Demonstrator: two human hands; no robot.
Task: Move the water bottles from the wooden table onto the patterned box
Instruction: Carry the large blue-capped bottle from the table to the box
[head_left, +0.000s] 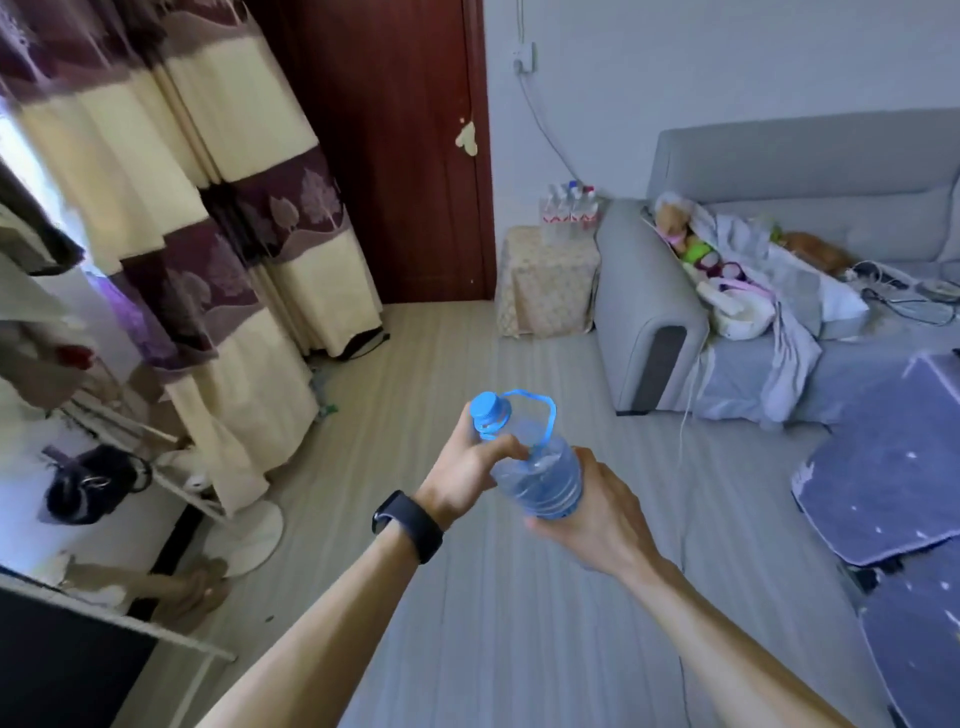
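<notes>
Far left of the sofa (779, 218), a striped cream and purple curtain (208, 218) hangs to the floor (415, 364), with a round white fan base (244, 535) at its foot and a dark red door (395, 145) beyond it. Nearer the camera and well left of the sofa's armrest, the left hand (467, 467), which has a black wristband (408, 526) on its wrist, has its fingers curled round the neck of a large bottle (540, 478), just under the blue cap (488, 408). The bottle is clear, tilted with its cap up and to the left, and has a blue carry loop (543, 410) arching over its shoulder. It is held in the air above the floor, well apart from the sofa and not resting on anything. The right hand (597, 514) cups the lower body of the bottle from the sofa side and grips it; its fingertips are hidden behind the plastic. Touching the sofa's left armrest, by the back wall, stands the patterned box (545, 280), and on its top sits a cluster of small bottles (569, 213) with red labels; their count is too blurred to tell. On the sofa seat lie soft toys (691, 244), crumpled white cloth (769, 312) and some cables (904, 296). In front of the sofa, at the right edge, are 2 dark blue mats (883, 467).
</notes>
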